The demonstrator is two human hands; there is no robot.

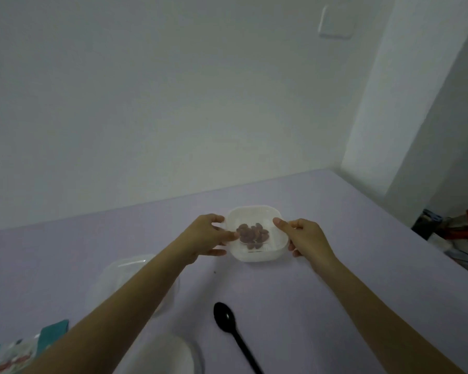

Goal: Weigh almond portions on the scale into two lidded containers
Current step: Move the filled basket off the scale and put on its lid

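A white square container (pixel 257 253) sits on the lilac table, with a small heap of brown almonds (pixel 252 234) showing through what looks like a clear lid. My left hand (pixel 203 237) grips its left edge and my right hand (pixel 307 237) grips its right edge, thumbs on top. A second clear container (pixel 130 268) lies near left, partly hidden by my left forearm. A white round object (pixel 162 354), cut off at the bottom edge, may be the scale; I cannot tell. The teal almond bag (pixel 25 346) lies at the bottom left corner.
A black plastic spoon (pixel 234 333) lies in front of me between my forearms. The table (pixel 335 211) meets the wall behind the container. Beyond the table's right edge sit a dark object and red-handled tools (pixel 454 225).
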